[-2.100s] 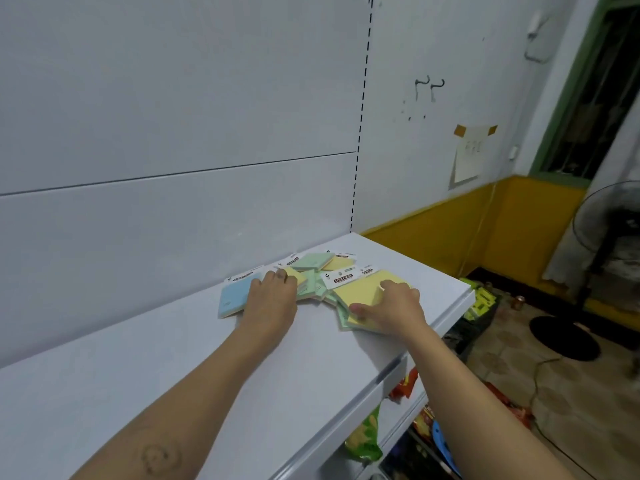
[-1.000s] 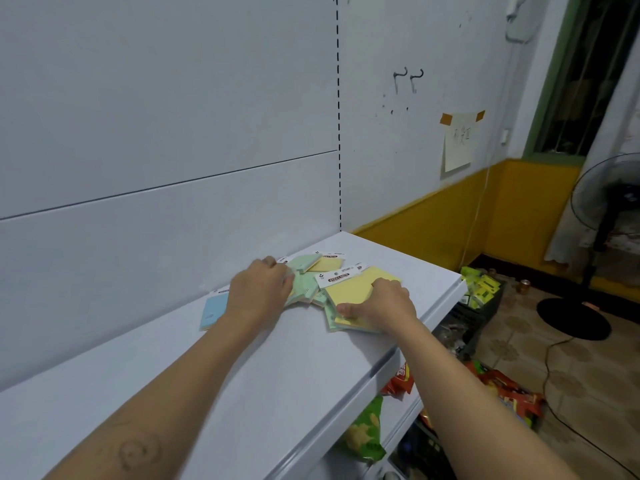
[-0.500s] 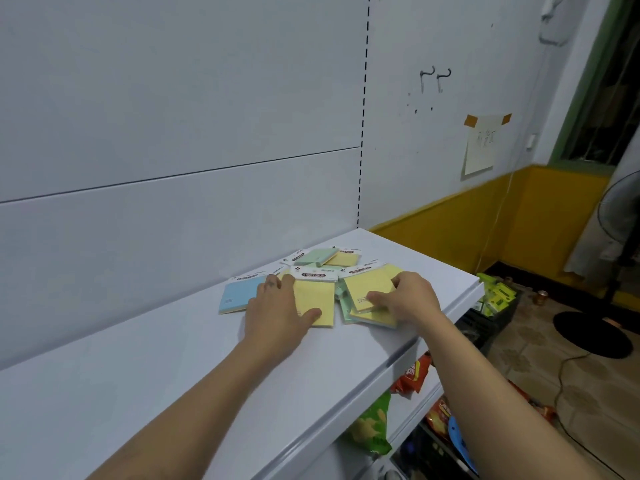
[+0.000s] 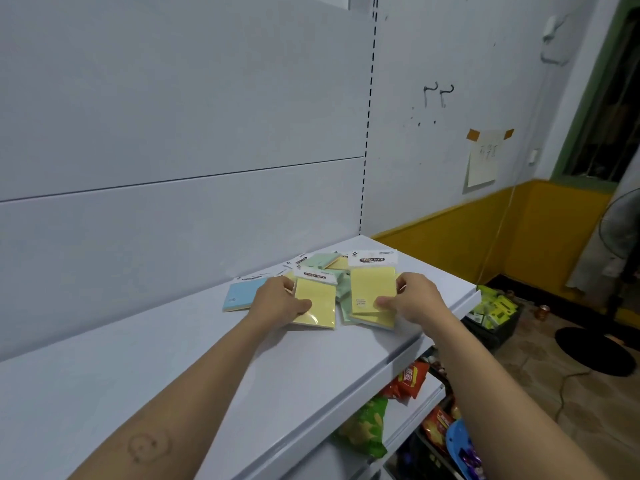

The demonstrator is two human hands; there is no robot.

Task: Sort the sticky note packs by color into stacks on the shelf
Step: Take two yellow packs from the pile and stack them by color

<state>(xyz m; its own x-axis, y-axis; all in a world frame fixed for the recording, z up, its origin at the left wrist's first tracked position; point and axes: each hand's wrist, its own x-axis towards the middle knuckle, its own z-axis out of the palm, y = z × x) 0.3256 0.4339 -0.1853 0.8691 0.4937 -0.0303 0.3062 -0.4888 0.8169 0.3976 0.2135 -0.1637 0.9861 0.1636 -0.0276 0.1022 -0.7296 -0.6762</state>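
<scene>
Head view: the sticky note packs lie in a loose pile (image 4: 343,271) at the right end of the white shelf (image 4: 194,382), close to its back panel (image 4: 173,237). The left hand (image 4: 280,303) grips a left yellow pack (image 4: 318,299): the thumb lies across its face and the fingers (image 4: 277,282) curl round its left edge, its near edge touching the shelf. The right hand (image 4: 414,299) pinches a right yellow pack (image 4: 372,287) at its right edge, thumb on the lower corner, with the white header card tilted up and away. Under it lie further yellow packs (image 4: 375,318), flat, near the shelf's front edge (image 4: 398,362) but not over it. A green pack (image 4: 343,289) shows between the two held packs, and another green pack (image 4: 320,260) lies at the back of the pile. A blue pack (image 4: 240,294) lies flat just left of the left hand, nearly touching the back panel. From the blue pack the shelf runs on wide and white to the left and toward the person, under both forearms. Below the front edge, snack bags (image 4: 408,379) sit on a lower level, and a fan (image 4: 623,230) stands well apart at the right
</scene>
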